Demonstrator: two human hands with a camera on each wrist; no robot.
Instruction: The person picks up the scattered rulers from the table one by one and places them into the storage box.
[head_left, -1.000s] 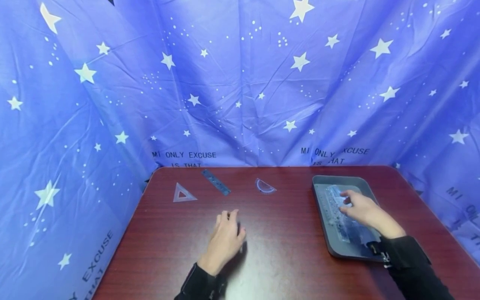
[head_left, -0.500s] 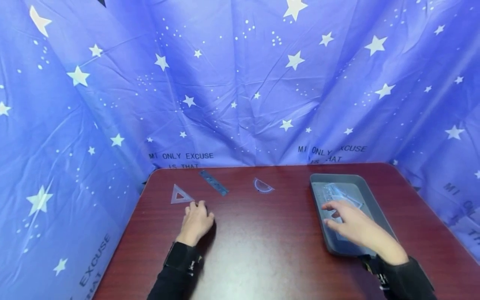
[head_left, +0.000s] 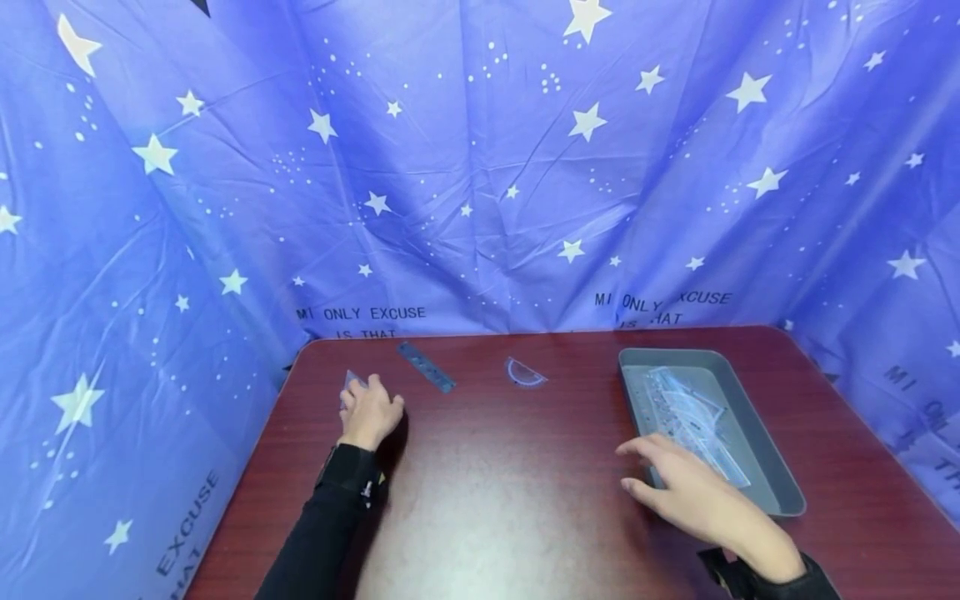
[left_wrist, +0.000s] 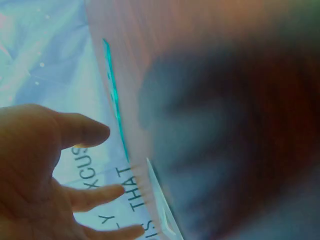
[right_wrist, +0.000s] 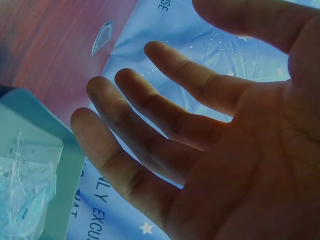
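My left hand (head_left: 370, 414) hovers over a clear triangular set square (head_left: 349, 377) at the table's left and hides most of it. In the left wrist view the fingers are spread, and the set square (left_wrist: 163, 207) lies apart from them. A bluish-green straight ruler (head_left: 426, 367) lies just to the right of that hand. Further right is a small clear protractor (head_left: 525, 373). My right hand (head_left: 693, 496), fingers loosely extended and holding nothing, is above the near left side of a grey tray (head_left: 780, 475). Several clear drawing tools (head_left: 690, 417) lie overlapping inside the tray.
The reddish-brown table (head_left: 495, 467) has its back edge against a blue star-printed curtain (head_left: 465, 167). More curtain hangs along the left and right sides. The tray's raised walls stand at the table's right.
My left hand has moved left and forward from mid-table to the set square. The right hand has drawn back and left from over the tray, uncovering the tools inside.
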